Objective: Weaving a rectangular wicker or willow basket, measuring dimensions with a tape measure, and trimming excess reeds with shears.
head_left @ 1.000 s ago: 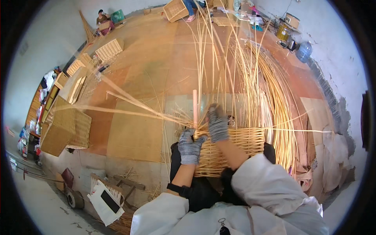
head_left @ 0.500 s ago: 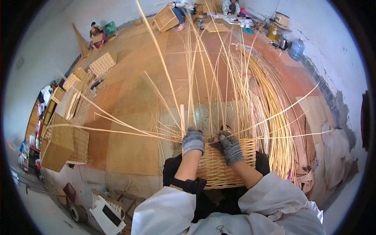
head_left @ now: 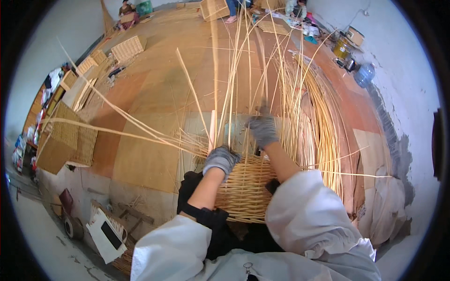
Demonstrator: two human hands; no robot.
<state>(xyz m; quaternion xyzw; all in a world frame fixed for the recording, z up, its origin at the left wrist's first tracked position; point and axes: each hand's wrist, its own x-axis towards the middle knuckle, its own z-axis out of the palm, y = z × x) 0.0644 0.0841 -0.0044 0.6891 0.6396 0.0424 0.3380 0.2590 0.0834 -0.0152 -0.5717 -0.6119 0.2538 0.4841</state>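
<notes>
A half-woven wicker basket (head_left: 246, 189) lies across my lap, with long pale rods (head_left: 229, 89) standing up and fanning out from its far rim. My left hand (head_left: 221, 161), in a grey fingerless glove, is closed at the rim's left part, around the bases of rods; its fingertips are partly hidden. Just left of it a thicker pale stake (head_left: 212, 129) stands upright. My right hand (head_left: 263, 130), gloved the same way, is raised beyond the rim among the upright rods. Motion smears its fingers, and a blurred rod rises just above it.
A long bundle of rods (head_left: 323, 140) lies to the right. Finished baskets (head_left: 70, 136) stand at the left, near a white chair-like object (head_left: 105, 236). Farther off are a water bottle (head_left: 364, 75), a yellow tin (head_left: 341, 48) and several people seated at work.
My right hand has left the rim and moved up and away, now blurred. My left hand stays at the rim. The view has shifted, so the surroundings sit differently.
</notes>
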